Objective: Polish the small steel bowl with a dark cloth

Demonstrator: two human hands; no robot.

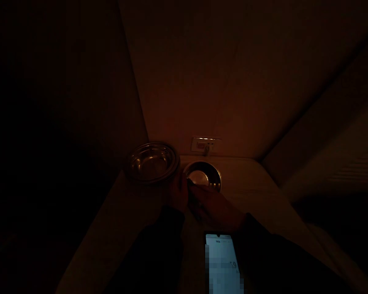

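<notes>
The light is very dim. A round, shiny metal bowl (214, 171) stands on the table. My left hand (178, 195) is at the bowl's near left side, its fingers curled and partly lost in shadow. Just in front of the bowl, my right hand (216, 207) reaches left across the near rim, with its fingers drawn together toward my left hand. The two hands come close together at the rim; what lies between their fingers is too dark to make out. Left of them is a wider metal dish (151, 163), which looks like several stacked together.
A lit phone (223, 261) lies on the wooden table (248, 175) below my right wrist. Behind the bowl, a socket plate (206, 144) with something plugged in sits low on the wall (199, 81). The left side fades into darkness.
</notes>
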